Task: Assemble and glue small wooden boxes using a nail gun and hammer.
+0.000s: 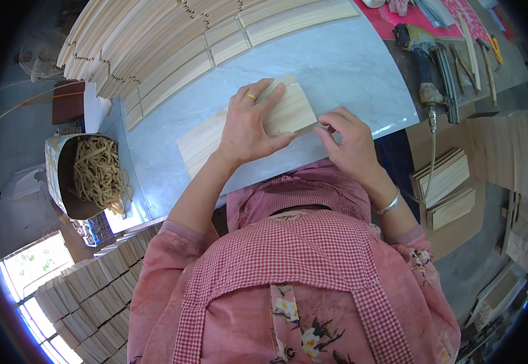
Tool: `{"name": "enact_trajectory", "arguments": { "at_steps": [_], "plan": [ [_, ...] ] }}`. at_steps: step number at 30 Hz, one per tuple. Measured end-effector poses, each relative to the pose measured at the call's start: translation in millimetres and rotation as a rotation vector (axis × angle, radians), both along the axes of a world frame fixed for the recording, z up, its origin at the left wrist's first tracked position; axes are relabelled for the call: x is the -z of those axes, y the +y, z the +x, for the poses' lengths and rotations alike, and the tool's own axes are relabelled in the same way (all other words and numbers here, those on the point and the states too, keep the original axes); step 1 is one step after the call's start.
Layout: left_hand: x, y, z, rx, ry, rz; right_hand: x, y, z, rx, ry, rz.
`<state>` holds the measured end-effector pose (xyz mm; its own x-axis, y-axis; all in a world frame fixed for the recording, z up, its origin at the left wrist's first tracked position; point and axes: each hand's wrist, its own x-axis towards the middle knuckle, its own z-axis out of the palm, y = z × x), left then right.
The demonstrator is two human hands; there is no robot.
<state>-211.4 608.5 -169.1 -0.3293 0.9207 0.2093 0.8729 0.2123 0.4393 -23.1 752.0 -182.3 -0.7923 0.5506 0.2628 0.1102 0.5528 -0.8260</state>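
Note:
A pale wooden board (291, 112) lies at a slant on the light blue, marbled tabletop (361, 67). Across it spans my left hand (252, 121), a gold ring on one finger; the fingers reach over the far side and the thumb rests by the near edge, gripping it. Just off the board's right end is my right hand (350, 141), with a silver bangle at the wrist. Its thumb and forefinger are pinched together; whatever small thing may be between them is too small to make out.
Rows of stacked wooden slats (155, 42) fill the table's far side. At left stands a box (64, 164) of curled tan strips (97, 170). A nail gun (424, 67), pliers (461, 64) and a hammer (487, 67) lie at right. More boards (449, 182) are stacked below them.

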Motion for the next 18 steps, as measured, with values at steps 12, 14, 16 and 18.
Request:
{"name": "enact_trajectory", "arguments": {
  "at_steps": [12,14,16,18],
  "plan": [
    [-2,0,-2,0.016,-0.039,0.027,-1,11,-7,-0.145,-0.019,0.33],
    [-1,0,-3,0.02,-0.04,0.032,0,14,-8,-0.158,-0.012,0.323],
    [0,0,-4,0.029,-0.037,0.034,2,17,-8,-0.182,0.01,0.299],
    [1,-1,-4,0.031,-0.029,0.039,0,21,-9,-0.196,0.026,0.293]
  ]
}}
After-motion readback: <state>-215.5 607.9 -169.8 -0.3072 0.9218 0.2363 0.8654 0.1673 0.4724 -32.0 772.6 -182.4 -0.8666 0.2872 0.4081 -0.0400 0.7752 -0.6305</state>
